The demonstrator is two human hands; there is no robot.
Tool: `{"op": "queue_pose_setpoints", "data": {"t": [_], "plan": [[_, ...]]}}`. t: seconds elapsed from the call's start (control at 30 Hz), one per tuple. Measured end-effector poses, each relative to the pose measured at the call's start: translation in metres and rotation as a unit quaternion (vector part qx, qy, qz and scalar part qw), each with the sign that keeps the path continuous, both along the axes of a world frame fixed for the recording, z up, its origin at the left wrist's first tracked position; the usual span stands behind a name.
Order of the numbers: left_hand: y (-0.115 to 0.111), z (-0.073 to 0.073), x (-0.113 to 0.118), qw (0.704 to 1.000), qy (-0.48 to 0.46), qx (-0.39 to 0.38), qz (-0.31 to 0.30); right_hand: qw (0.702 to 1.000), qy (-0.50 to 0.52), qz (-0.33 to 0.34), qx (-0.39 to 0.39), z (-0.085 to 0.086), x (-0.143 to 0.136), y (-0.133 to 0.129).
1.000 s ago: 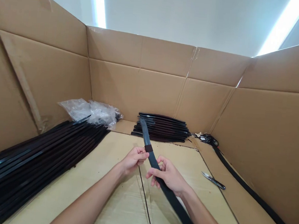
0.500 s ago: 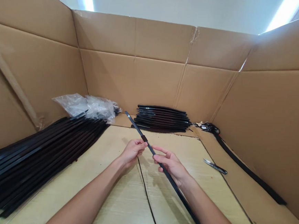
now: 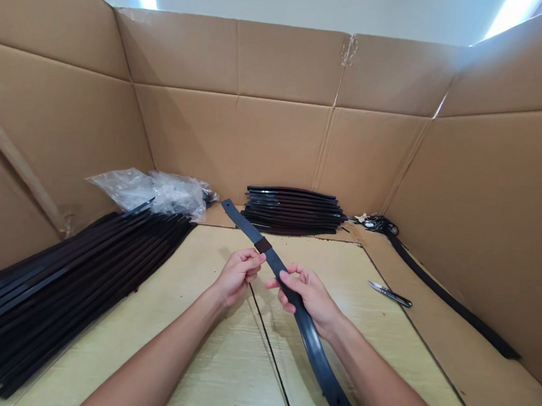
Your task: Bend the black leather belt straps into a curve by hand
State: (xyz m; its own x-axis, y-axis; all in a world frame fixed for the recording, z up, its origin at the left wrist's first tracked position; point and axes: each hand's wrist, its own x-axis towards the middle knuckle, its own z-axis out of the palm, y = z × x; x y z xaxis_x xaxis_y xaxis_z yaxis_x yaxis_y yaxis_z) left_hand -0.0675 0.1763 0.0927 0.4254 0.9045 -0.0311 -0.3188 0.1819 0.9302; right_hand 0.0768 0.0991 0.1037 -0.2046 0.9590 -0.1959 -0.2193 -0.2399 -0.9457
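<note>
Held diagonally above the table is a long, flat black strip (image 3: 314, 338), slightly curved, with a small hole near each end. My right hand (image 3: 308, 296) grips it around its middle, thumb on top. A dark brown band (image 3: 262, 245) of wound cord wraps the strip above that grip. At the band, my left hand (image 3: 239, 275) pinches the thin dark cord (image 3: 267, 340), fingers closed close against the strip. From under the left hand the cord runs down toward the near table edge.
Many long black strips (image 3: 72, 281) lie piled at left, beside a clear plastic bag (image 3: 159, 191). More strips (image 3: 293, 211) are stacked at the back. Thread snips (image 3: 390, 294) lie at right, near a long black piece (image 3: 451, 298) and a dark tangle (image 3: 379, 224). Cardboard walls (image 3: 276, 134) surround the table.
The strip has rolled about its length, from edge-on to showing its broad face. My left hand stays at the wound band; my right hand has turned with the strip.
</note>
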Motion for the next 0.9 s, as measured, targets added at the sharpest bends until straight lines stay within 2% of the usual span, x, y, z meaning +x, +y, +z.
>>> {"op": "queue_pose_setpoints", "data": {"t": [0.17, 0.37, 0.53, 0.67, 0.77, 0.9], "plan": [[-0.001, 0.001, 0.000, 1.000, -0.012, -0.006, 0.023, 0.998, 0.049, -0.016, -0.024, 0.007, 0.006, -0.001], [-0.003, 0.002, 0.000, 0.999, 0.002, -0.009, -0.033, 1.000, -0.001, 0.030, 0.005, 0.005, 0.010, -0.006], [-0.004, 0.000, -0.003, 0.996, 0.033, -0.011, -0.077, 0.997, -0.045, 0.064, -0.023, 0.004, 0.007, -0.011], [-0.005, 0.002, -0.004, 0.996, 0.044, -0.003, -0.075, 0.993, -0.072, 0.090, -0.009, 0.002, 0.007, -0.008], [-0.004, 0.004, -0.004, 0.998, 0.035, -0.009, -0.060, 0.994, -0.077, 0.069, 0.017, 0.002, 0.007, -0.004], [-0.002, 0.003, -0.002, 1.000, 0.012, -0.015, -0.011, 0.999, -0.025, 0.009, -0.019, 0.004, 0.006, -0.001]]}}
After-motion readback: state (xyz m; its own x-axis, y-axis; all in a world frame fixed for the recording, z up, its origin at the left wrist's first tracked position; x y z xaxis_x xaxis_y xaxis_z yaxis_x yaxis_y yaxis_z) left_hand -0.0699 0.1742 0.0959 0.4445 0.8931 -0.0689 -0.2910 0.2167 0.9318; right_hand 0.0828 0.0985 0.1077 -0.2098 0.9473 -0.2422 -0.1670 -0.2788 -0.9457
